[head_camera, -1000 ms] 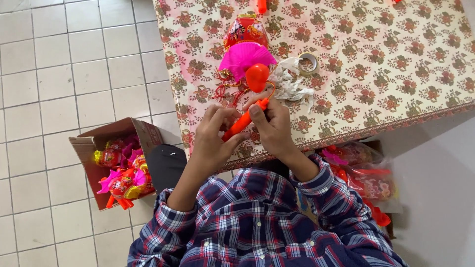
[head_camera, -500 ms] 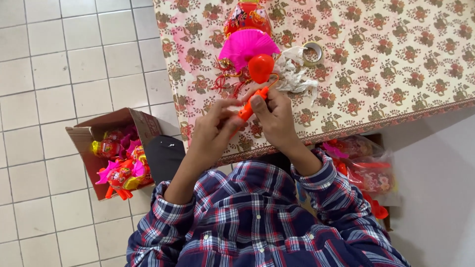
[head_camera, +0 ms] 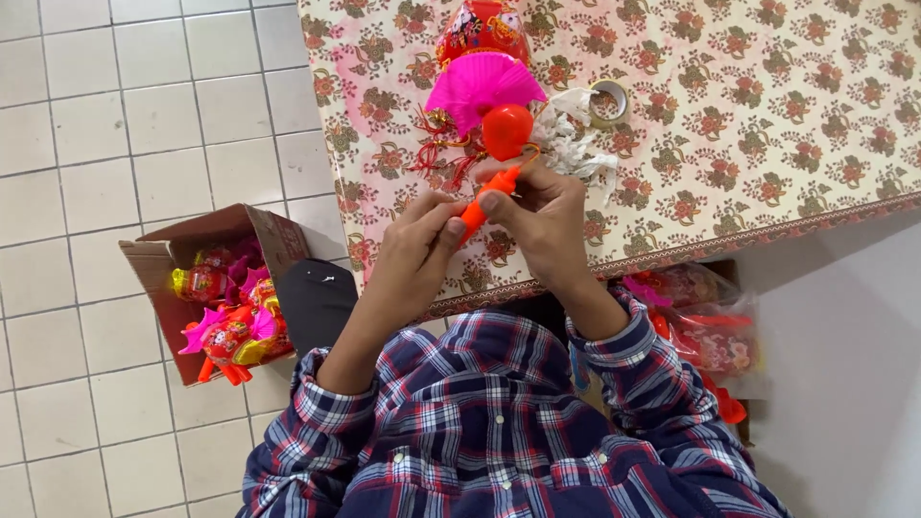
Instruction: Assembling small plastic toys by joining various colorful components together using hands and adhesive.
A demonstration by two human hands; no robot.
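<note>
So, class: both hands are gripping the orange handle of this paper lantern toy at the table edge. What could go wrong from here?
1. The left hand and right hand pinch the thin orange handle; it could slip or snap.
2. The pink pleated fan is paper-like and might crease.
3. The red tassels lie beside the white crumpled wrap and may snag.

A roll of tape (head_camera: 608,102) lies at upper centre on the floral tablecloth (head_camera: 767,125) — a cardboard box (head_camera: 168,264) of bright toys sits lower left on white floor tiles (head_camera: 86,144); plastic-wrapped red toys (head_camera: 705,336) lie lower right.
</note>
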